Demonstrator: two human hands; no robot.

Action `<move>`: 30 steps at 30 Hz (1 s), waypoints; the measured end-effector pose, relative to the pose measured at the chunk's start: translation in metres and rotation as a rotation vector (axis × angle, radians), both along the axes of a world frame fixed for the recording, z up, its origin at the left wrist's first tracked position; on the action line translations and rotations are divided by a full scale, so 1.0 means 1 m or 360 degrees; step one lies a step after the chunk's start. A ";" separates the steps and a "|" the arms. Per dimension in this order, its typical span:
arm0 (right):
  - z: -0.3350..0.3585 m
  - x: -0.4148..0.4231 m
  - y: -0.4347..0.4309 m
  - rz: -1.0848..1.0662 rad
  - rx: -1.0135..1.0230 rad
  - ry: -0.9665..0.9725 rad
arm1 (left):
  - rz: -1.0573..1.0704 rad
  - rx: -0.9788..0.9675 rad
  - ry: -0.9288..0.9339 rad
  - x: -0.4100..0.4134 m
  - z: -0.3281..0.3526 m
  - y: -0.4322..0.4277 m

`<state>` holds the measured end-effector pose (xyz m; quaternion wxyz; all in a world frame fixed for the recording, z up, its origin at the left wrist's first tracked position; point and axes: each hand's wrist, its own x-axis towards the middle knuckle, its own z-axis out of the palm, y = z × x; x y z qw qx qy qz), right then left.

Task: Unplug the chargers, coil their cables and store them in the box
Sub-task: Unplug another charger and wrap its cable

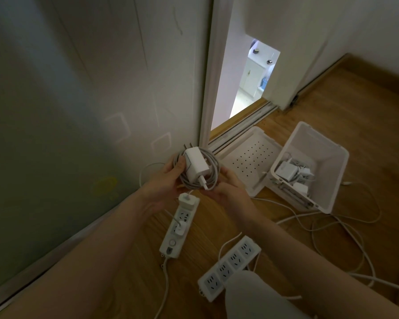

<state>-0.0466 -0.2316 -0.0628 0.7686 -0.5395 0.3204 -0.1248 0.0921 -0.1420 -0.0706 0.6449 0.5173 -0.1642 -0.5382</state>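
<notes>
I hold a white charger (196,165) with its grey cable coiled (213,168) around it, above the floor. My left hand (168,178) grips the coil's left side with the thumb on the charger. My right hand (226,185) cups the coil from the lower right. The white box (320,157) lies to the right, with several chargers and cables (293,173) inside. A white power strip (179,226) lies below my hands with two chargers (187,200) plugged in. A second power strip (230,265) lies nearer me with bare sockets.
The box's perforated white lid (249,157) lies beside it near the sliding door track (242,125). Loose white cables (327,226) trail over the wooden floor on the right. A wall (78,111) stands to the left. My knee (253,295) is at the bottom.
</notes>
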 end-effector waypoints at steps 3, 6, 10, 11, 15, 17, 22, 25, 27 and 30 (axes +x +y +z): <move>-0.001 0.004 -0.001 0.0063 -0.0065 -0.0071 | 0.0024 -0.0029 0.0020 0.002 0.000 0.001; -0.002 0.005 0.004 0.0020 -0.0142 -0.0054 | 0.0034 -0.0019 0.0014 0.003 0.002 0.000; -0.004 0.001 0.007 -0.0045 -0.0440 0.0020 | -0.0021 0.0054 -0.0045 0.001 0.000 0.000; -0.004 0.000 0.006 -0.0058 -0.0463 0.0044 | -0.0048 0.0078 -0.0068 0.000 0.001 0.001; -0.007 -0.001 0.003 -0.0092 -0.0609 0.0128 | -0.0126 0.0158 -0.0180 -0.006 0.002 -0.001; -0.008 -0.002 0.004 -0.0045 -0.0713 0.0141 | -0.0108 0.0239 -0.0244 -0.010 0.003 -0.005; -0.010 -0.004 0.002 -0.0048 -0.0698 0.0112 | 0.0049 0.0569 -0.0495 -0.012 -0.006 -0.014; -0.008 -0.007 -0.001 -0.0036 -0.0884 0.0154 | -0.0016 0.0574 -0.0575 -0.013 -0.005 -0.017; -0.009 -0.007 -0.003 0.0051 -0.1092 0.0258 | 0.0002 0.0580 -0.0636 -0.015 -0.003 -0.019; -0.014 -0.007 -0.006 0.0169 -0.1286 0.0282 | 0.0008 0.0583 -0.0757 -0.019 0.001 -0.023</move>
